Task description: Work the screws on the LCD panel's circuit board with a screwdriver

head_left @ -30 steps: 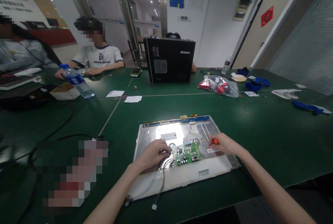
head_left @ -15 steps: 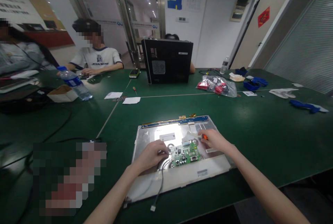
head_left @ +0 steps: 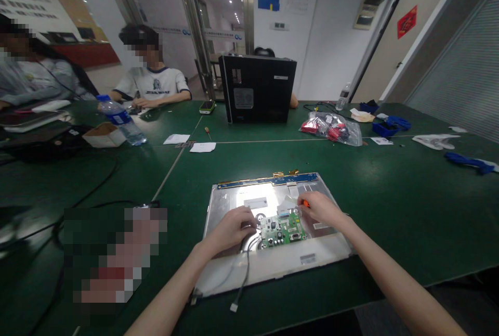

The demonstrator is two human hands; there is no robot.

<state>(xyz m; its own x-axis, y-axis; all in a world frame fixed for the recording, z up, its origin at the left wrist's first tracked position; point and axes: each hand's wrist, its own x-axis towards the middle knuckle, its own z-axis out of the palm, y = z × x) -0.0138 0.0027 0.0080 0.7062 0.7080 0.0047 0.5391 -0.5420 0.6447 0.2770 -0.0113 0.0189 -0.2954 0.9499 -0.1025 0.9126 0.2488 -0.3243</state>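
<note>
A silver monitor panel point(head_left: 234, 198) lies back side up on the green table point(head_left: 390, 195) in front of me. A small green circuit board point(head_left: 283, 229) sits on its lower middle. My left hand point(head_left: 232, 227) rests curled on the panel just left of the board, fingers pressing by the board's edge. My right hand point(head_left: 319, 210) is closed round an orange-handled screwdriver point(head_left: 306, 203), its tip at the board's upper right corner. Loose cables point(head_left: 244, 273) trail off the panel's near edge.
A black computer case point(head_left: 257, 89) stands at the table's far middle. A plastic bag of red parts point(head_left: 331, 129), blue gloves point(head_left: 470, 162), a water bottle point(head_left: 122, 120), a cardboard box point(head_left: 103, 136) and paper slips point(head_left: 202, 147) lie around. Two people sit at far left.
My right hand with the screwdriver has moved left from the panel's right side to the board's upper right corner. My left hand has stayed beside the board.
</note>
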